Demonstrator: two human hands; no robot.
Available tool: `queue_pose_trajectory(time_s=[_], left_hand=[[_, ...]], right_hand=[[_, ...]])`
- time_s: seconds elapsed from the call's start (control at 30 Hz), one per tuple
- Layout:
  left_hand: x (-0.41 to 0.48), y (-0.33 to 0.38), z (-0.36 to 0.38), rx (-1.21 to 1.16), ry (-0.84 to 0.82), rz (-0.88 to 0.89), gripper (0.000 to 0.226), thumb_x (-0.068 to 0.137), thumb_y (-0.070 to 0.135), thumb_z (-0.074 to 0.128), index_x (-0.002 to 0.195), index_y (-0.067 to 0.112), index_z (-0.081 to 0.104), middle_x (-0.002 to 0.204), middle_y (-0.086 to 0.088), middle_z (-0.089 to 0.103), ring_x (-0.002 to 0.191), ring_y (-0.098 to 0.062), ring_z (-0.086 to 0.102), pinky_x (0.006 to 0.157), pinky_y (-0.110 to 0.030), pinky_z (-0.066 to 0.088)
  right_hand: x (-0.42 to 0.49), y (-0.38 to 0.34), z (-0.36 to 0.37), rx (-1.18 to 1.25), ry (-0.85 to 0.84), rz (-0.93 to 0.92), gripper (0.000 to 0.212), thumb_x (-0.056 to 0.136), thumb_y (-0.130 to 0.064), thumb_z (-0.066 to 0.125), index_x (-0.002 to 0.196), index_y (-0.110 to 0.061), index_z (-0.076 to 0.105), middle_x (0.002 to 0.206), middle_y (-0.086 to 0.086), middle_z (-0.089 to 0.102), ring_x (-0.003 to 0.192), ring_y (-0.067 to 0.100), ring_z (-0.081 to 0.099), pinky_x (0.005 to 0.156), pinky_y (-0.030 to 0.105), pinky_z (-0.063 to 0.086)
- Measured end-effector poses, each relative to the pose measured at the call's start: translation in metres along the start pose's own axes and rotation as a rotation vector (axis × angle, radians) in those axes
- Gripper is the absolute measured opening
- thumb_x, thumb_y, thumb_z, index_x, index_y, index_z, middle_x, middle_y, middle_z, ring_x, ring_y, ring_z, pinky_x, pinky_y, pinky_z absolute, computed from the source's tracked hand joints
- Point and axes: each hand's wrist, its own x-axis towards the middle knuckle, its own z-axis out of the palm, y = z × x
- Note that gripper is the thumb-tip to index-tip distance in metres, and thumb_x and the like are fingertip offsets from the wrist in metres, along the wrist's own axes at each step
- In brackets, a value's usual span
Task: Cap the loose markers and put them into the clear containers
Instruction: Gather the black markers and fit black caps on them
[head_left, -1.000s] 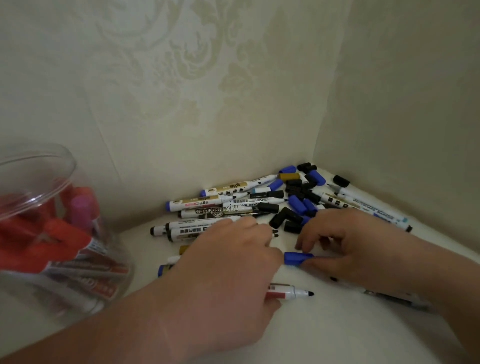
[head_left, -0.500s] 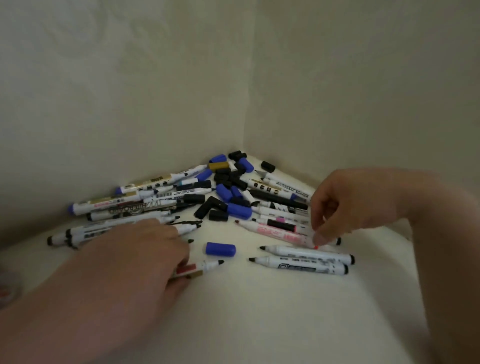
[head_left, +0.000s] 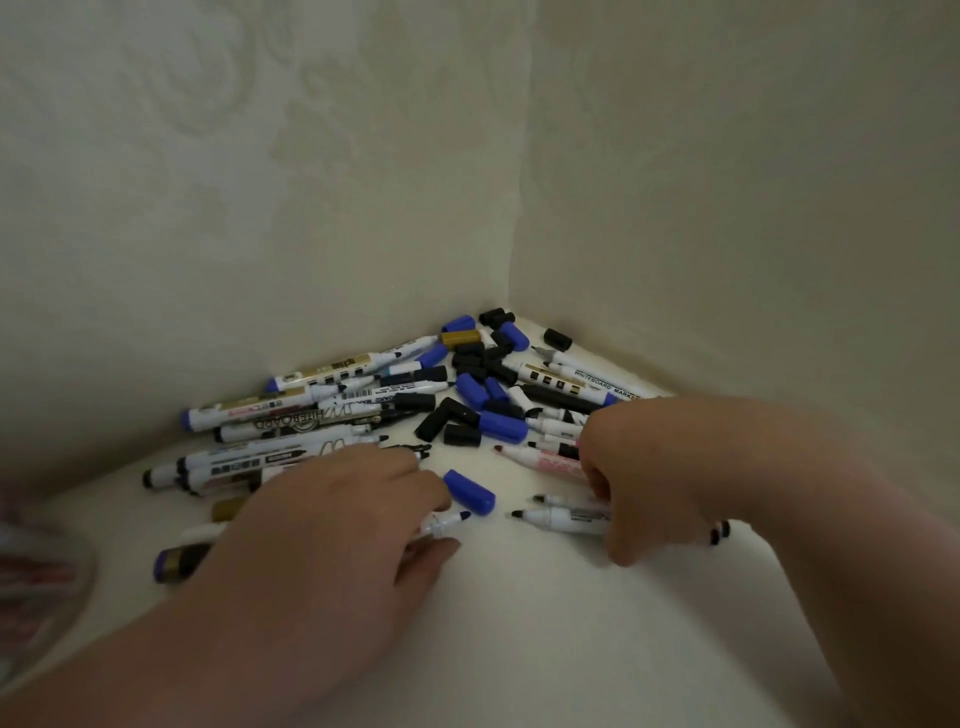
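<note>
Where the view begins at far left, a clear round plastic container (head_left: 36, 587) sits blurred at the frame edge, red-bodied markers dimly visible inside; well apart from the main pile. Next, a fan of white-barrelled whiteboard markers (head_left: 291, 415) lies on the pale desk (head_left: 545, 649), ends pointing toward the wall corner.

Left hand (head_left: 332, 530) lies palm-down over several barrels. Its grip is curled around a white marker with a bare blue tip (head_left: 449, 521), the tip poking out past the fingers. How firmly it pinches: cannot tell, the fingers hide the barrel. Just beside that tip, a loose blue plastic cap (head_left: 470, 492) rests on the desk, touching or nearly touching a fingertip.

Behind, in the corner, a heap of loose black and blue caps (head_left: 478, 395) is mixed among more markers.

Right hand (head_left: 644, 478) is knuckles-up over two uncapped white markers with black tips (head_left: 558, 514). Fingers are bent down onto the barrels; whether they have closed on one or only rest on it, cannot tell.

Judgement: an early stage, most markers still uncapped and outside the container.

Risks from here:
- Colour mismatch: black caps are plentiful and close by; grabbing one for the blue tip would be easy in this dim light.
- Bare tips may smear the desk or fingers as barrels are dragged.
- Round barrels and caps may roll when the pile is disturbed.
- Container is out at the edge of view; a blind reach could knock it.
</note>
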Motion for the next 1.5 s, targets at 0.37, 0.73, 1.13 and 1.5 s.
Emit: queue_pose_trajectory(time_s=[0.37, 0.73, 1.13, 1.5], left_hand=[[-0.011, 0.03, 0.001, -1.168, 0.094, -0.065, 0.016, 0.082, 0.04, 0.078, 0.088, 0.026, 0.074, 0.086, 0.004, 0.071, 0.081, -0.018, 0.07, 0.077, -0.042, 0.06], [0.003, 0.023, -0.003, -1.843, -0.307, -0.449, 0.023, 0.088, 0.015, 0.066, 0.107, 0.008, 0.075, 0.108, -0.026, 0.073, 0.102, -0.04, 0.072, 0.084, -0.046, 0.061], [0.001, 0.025, 0.008, -1.756, -0.208, -0.474, 0.026, 0.09, 0.007, 0.065, 0.114, 0.009, 0.074, 0.112, -0.021, 0.074, 0.107, -0.035, 0.071, 0.095, -0.049, 0.057], [0.0, 0.031, 0.005, -1.521, -0.121, -0.496, 0.031, 0.065, 0.004, 0.083, 0.095, 0.007, 0.075, 0.093, -0.01, 0.079, 0.088, -0.027, 0.077, 0.078, -0.033, 0.063]], right_hand=[[0.001, 0.031, -0.006, 1.233, 0.142, -0.527, 0.028, 0.067, -0.023, 0.082, 0.072, -0.001, 0.065, 0.06, 0.014, 0.049, 0.049, 0.019, 0.04, 0.045, 0.027, 0.027], [0.02, -0.005, 0.008, 1.366, 0.007, -0.786, 0.013, 0.088, -0.009, 0.07, 0.098, -0.001, 0.071, 0.074, 0.013, 0.068, 0.065, 0.017, 0.064, 0.06, 0.024, 0.051], [0.011, 0.004, 0.003, 1.234, -0.045, -0.607, 0.031, 0.078, -0.011, 0.079, 0.102, 0.005, 0.067, 0.08, 0.026, 0.073, 0.06, 0.027, 0.072, 0.053, 0.033, 0.059], [0.009, 0.007, 0.004, 1.238, -0.027, -0.688, 0.002, 0.087, -0.007, 0.073, 0.087, -0.008, 0.074, 0.074, 0.021, 0.071, 0.051, 0.023, 0.066, 0.049, 0.031, 0.057]])
